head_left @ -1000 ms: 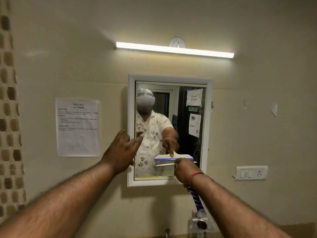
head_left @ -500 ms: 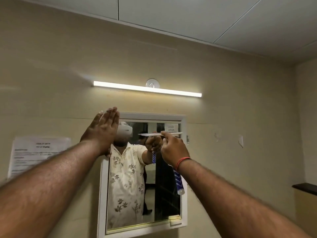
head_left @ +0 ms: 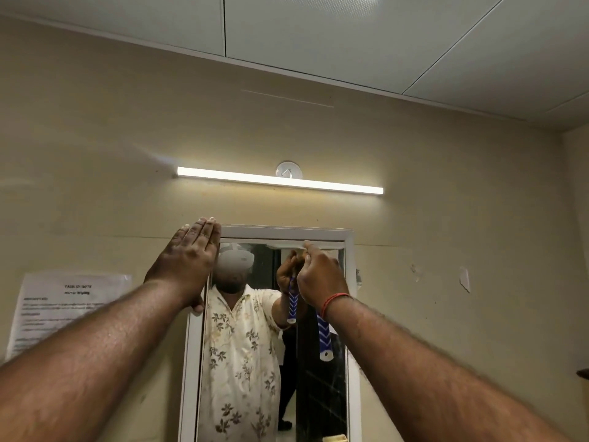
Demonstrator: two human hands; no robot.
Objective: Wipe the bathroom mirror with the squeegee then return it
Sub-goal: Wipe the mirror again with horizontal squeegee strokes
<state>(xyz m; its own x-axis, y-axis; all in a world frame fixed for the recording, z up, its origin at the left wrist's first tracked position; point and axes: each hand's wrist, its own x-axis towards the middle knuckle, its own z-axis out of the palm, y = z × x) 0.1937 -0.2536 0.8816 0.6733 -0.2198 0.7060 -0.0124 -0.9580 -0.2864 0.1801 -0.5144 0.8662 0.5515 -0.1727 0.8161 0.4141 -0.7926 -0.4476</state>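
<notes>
While the right hand [head_left: 320,275] is closed around the squeegee [head_left: 323,338], its fingers wrapped over the upper part of the blue-and-white handle, the wiping looks to be in its working stage and not yet finished. Above the grip, the pale blade reaches up and to the left and sits against the glass right at the top edge of the bathroom mirror [head_left: 318,393], just under the white frame; below the grip, the handle hangs down past the wrist with its rounded white end free in front of the lower glass. A red thread band circles the wrist just behind the grip. Across from the gripping hand, the left hand [head_left: 188,260] holds nothing: it lies flat and open against the upper left corner of the mirror frame and the wall beside it, fingers together and pointing up, seemingly as a brace. With the blade set at the very top of the right-hand portion of the glass, a downward pull over that strip appears to be the step at hand. Whether the left portion has been wiped cannot be told, since no streaks or water show clearly. Returning the squeegee remains entirely undone, and its resting place is not in view.
</notes>
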